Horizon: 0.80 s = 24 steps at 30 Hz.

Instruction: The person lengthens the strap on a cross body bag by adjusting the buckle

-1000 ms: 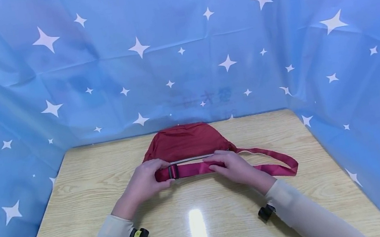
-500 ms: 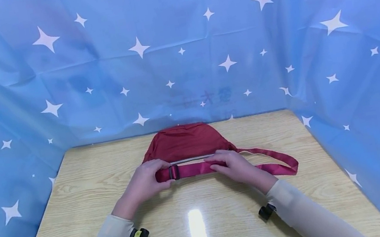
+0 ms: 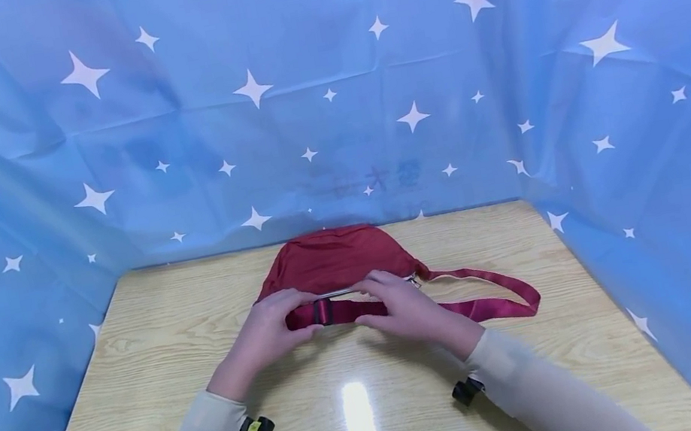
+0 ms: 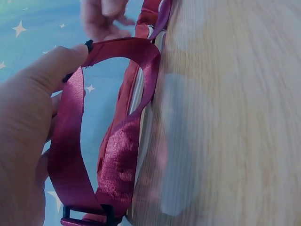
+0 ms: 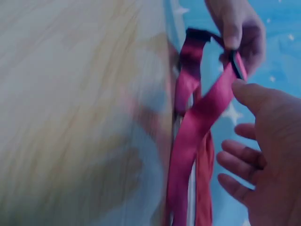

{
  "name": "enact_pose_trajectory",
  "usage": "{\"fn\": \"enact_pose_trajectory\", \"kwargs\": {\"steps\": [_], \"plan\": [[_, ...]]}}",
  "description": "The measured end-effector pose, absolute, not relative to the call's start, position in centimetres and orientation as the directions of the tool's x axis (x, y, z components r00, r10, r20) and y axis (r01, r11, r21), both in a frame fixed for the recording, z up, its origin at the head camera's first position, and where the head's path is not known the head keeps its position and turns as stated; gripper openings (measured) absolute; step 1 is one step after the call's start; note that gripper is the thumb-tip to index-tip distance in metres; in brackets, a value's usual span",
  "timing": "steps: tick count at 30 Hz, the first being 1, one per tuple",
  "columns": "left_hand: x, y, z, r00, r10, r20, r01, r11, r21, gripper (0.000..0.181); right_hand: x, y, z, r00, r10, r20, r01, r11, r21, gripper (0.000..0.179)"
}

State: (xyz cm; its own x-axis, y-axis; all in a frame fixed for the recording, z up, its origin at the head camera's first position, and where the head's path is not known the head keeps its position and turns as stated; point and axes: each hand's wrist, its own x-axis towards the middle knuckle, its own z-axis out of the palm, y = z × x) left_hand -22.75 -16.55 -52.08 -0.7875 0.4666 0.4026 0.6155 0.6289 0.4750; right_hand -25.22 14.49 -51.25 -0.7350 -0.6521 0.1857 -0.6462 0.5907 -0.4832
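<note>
A dark red waist bag (image 3: 339, 258) lies at the back of the table, its zipper edge towards me. Along that edge runs its red strap (image 3: 491, 308), which loops out to the right. My left hand (image 3: 271, 327) pinches the strap at a black slider buckle (image 4: 88, 45), thumb on top. A second black buckle (image 4: 89, 212) sits further along the looped strap in the left wrist view. My right hand (image 5: 275, 146) has its fingers spread in the right wrist view, thumb tip right at the slider buckle (image 5: 237, 65) and the other fingers apart from the strap.
The wooden table (image 3: 167, 337) bears a bright light reflection in front. A blue star-patterned cloth (image 3: 326, 97) hangs behind it and at both sides. A zipper pull (image 3: 414, 280) shows at the bag's right end.
My right hand has slid left along the strap towards the buckle, and its fingers have come apart from the strap. My left hand has shifted slightly right, still pinching the strap.
</note>
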Motion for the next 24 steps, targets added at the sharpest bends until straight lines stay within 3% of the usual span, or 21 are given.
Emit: {"fn": "enact_pose_trajectory", "kwargs": {"steps": [4,10,18,24], "plan": [[-22.7,-16.4,-52.0,-0.779,0.47,0.415,0.626,0.622,0.471,0.049,-25.1,12.1,-50.8,-0.699,-0.679,0.225,-0.692,0.563,-0.451,0.062],[-22.7,-16.2,-52.0,-0.784,0.472,0.403,0.621,0.621,0.479,0.049,-24.9,10.1,-50.8,-0.655,-0.693,0.302,-0.75,0.549,-0.369,0.054],[-22.6,-16.3,-51.9,-0.831,0.45,0.328,0.555,0.632,0.541,0.046,-24.9,10.2,-50.9,-0.64,-0.682,0.353,-0.766,0.536,-0.355,0.049],[-22.7,-17.3,-52.1,-0.875,0.406,0.261,0.476,0.635,0.608,0.025,-24.8,10.7,-50.7,-0.652,-0.676,0.344,-0.756,0.538,-0.373,0.049]]}}
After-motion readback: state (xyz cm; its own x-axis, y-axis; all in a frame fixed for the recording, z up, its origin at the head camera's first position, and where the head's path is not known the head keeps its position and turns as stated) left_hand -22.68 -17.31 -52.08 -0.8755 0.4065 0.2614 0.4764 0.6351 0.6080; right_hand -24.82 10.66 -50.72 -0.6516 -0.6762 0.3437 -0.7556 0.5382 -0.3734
